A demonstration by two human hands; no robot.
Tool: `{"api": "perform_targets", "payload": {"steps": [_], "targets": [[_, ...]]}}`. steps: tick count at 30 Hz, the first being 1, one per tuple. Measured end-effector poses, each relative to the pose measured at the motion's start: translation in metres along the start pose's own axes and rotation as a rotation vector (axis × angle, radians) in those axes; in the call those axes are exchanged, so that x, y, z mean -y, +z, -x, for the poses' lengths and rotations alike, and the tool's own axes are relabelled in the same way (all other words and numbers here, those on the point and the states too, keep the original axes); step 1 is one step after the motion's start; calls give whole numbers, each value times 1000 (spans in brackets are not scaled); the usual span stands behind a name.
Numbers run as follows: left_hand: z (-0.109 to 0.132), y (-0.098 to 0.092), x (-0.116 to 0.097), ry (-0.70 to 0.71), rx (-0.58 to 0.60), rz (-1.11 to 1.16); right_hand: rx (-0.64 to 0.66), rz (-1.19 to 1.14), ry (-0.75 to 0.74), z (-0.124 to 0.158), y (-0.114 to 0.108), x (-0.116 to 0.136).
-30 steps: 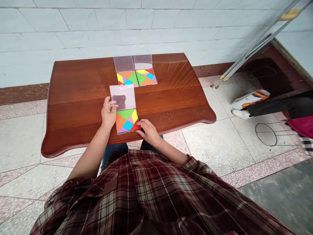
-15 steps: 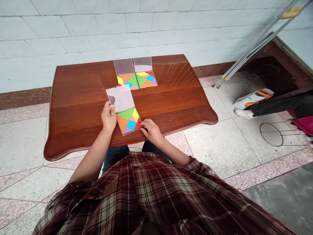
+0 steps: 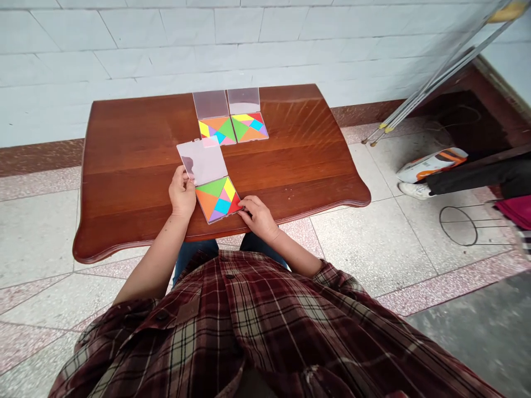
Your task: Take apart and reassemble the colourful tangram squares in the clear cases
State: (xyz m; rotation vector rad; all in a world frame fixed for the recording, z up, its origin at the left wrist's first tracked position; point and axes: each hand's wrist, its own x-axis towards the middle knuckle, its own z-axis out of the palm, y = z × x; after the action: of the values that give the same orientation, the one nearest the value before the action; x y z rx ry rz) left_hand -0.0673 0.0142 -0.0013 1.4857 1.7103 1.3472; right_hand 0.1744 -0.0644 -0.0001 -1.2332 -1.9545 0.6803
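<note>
A tangram case [image 3: 222, 207] lies near the table's front edge, its clear lid [image 3: 204, 160] folded open away from me. Colourful pieces fill its square tray. My left hand [image 3: 182, 194] grips the case's left side by the hinge, its fingertips partly behind the lid. At the lower right corner, beside the red piece, my right hand [image 3: 256, 214] pinches the tray's edge. Farther back, two more open tangram cases lie side by side, a left one [image 3: 224, 127] and a right one [image 3: 250, 127]. The held case's lid overlaps the front of the left one.
The brown wooden table [image 3: 136, 182] stands by a white tiled wall. Crutches [image 3: 427, 83] lean at the right. On the floor are a white and orange bag [image 3: 433, 164] and a round wire frame [image 3: 458, 225]. Another person's leg and white shoe [image 3: 415, 190] show there.
The camera view has shifted slightly. Both hands keep their hold on the open case, which shows no clear movement on the table.
</note>
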Motion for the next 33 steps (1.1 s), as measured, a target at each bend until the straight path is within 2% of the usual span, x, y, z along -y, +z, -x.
{"api": "perform_targets", "payload": {"steps": [3, 8, 13, 18, 22, 26, 30, 33], "targets": [[-2, 3, 1, 21, 27, 18, 78, -56, 71, -12, -13, 1], [-4, 7, 4, 40, 51, 11, 181, -27, 171, -52, -25, 1], [-5, 9, 7, 59, 68, 21, 372, 98, 130, -87, -20, 11], [-7, 12, 17, 118, 41, 66, 524, 275, 68, -107, -13, 29], [-8, 14, 21, 148, 47, 89, 598, 411, 70, -112, -9, 43], [-7, 15, 21, 176, 24, 93, 651, 422, 18, -111, -14, 49], [-6, 15, 20, 161, 46, 97, 674, 412, 19, -103, -28, 53], [-5, 15, 19, 158, 59, 114, 715, 445, 64, -91, -27, 62]]}}
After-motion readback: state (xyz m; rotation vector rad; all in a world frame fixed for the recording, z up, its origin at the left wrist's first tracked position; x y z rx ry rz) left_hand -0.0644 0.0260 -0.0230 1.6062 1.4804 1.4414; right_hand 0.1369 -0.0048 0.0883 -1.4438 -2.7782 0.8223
